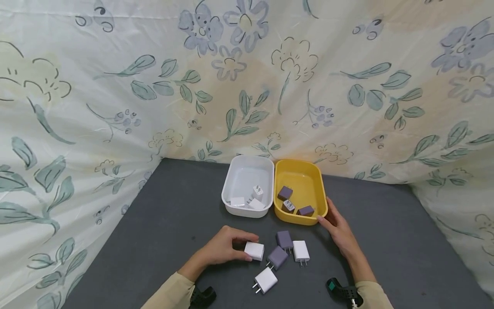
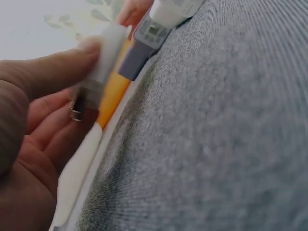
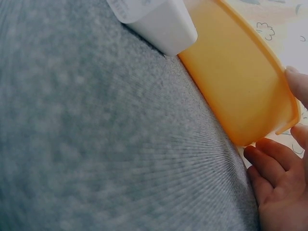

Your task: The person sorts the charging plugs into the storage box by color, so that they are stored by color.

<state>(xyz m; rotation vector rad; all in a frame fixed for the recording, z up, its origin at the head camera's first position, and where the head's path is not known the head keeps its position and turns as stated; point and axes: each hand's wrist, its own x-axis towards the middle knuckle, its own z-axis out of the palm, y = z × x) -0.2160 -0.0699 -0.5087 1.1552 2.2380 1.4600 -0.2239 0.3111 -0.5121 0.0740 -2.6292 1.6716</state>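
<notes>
Between thumb and fingers my left hand (image 1: 224, 246) pinches a white charger plug (image 1: 254, 251), whose metal prongs show in the left wrist view. My right hand (image 1: 341, 231) holds the near right corner of a yellow bin (image 1: 302, 175), thumb and fingers against its wall and rim. Several purple plugs, one with a pale face, lie inside that bin. To its left stands a white bin (image 1: 247, 176) with white plugs in it. On the cloth between my hands are two purple plugs (image 1: 284, 240) and two white plugs (image 1: 265, 280).
A dark grey cloth (image 1: 162, 223) covers the table. Behind it and along both sides hangs a floral curtain (image 1: 239, 86). Both bins stand side by side near the table's back edge. A black strap is on each wrist.
</notes>
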